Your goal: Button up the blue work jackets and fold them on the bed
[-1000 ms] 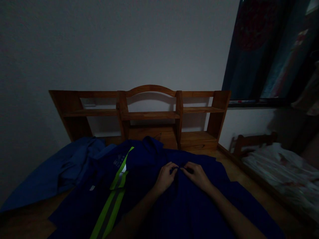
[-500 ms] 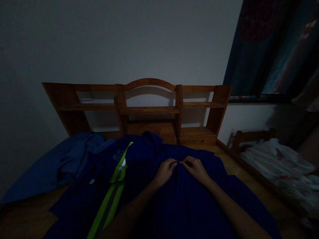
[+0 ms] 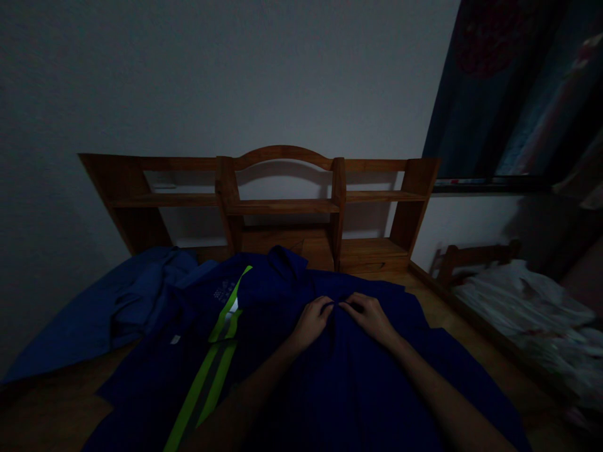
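Below a wooden shelf [image 3: 282, 206] at twelve o'clock, a blue jacket [image 3: 325, 383] lies spread at six, apparently for easy reach; past its edge, a strip of wood [image 3: 436, 307] at four offers some room. The left hand [image 3: 311, 321] and right hand [image 3: 372, 317] nearly meet mid-jacket, fingers narrow, pinching a fold, seemingly to hold it taut.

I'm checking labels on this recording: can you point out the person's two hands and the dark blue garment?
Left hand [image 3: 311, 321]: head view, on the back of the hand.
Right hand [image 3: 373, 317]: head view, on the back of the hand.
Dark blue garment [image 3: 346, 380]: head view, on plain cloth below the hands.
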Demonstrator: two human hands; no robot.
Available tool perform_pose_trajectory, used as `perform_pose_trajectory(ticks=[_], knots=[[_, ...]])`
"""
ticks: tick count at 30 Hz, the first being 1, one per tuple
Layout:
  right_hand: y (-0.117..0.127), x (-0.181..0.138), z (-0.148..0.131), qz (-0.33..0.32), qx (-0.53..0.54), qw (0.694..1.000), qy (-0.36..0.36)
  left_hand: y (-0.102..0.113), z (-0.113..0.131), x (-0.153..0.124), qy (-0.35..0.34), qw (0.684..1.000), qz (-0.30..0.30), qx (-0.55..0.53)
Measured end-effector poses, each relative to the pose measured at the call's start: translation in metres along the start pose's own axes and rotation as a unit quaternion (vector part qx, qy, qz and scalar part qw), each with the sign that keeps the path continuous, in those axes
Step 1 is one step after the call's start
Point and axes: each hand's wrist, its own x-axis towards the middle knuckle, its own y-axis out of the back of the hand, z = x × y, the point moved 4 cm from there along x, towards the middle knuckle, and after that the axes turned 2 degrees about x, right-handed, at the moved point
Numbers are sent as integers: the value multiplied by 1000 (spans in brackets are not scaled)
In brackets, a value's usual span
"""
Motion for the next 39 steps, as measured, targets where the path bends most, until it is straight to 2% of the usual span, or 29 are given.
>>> perform_pose_trajectory(ticks=[25,39], knots=[[1,-1,-2,-3,9,1000,9,3,2,1,11,996,-6,-84],[-1,-1,2,-5,6,1000,17,-3,-13,3,36,991,16,-131]])
